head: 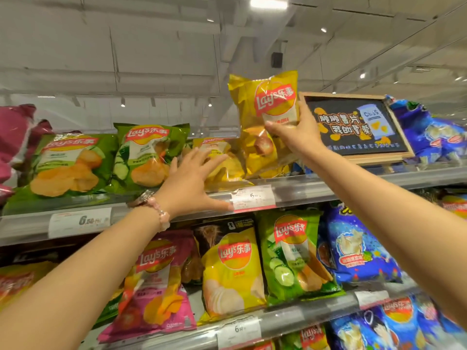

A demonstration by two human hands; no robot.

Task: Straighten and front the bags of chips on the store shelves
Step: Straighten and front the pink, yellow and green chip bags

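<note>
Yellow Lay's bag [265, 117], at upper centre of frame, is pinched in my right hand [297, 136] above the top shelf [353, 183]. My left hand [194, 183], fingers spread, presses the slumped yellow bag [222, 168] behind the price rail. I should stand both upright, logos forward, flush with the edge.

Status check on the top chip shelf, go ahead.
Right hand grips upright yellow Lay's bag. Left hand open on lying yellow bag. Chalkboard sign close right.
</note>
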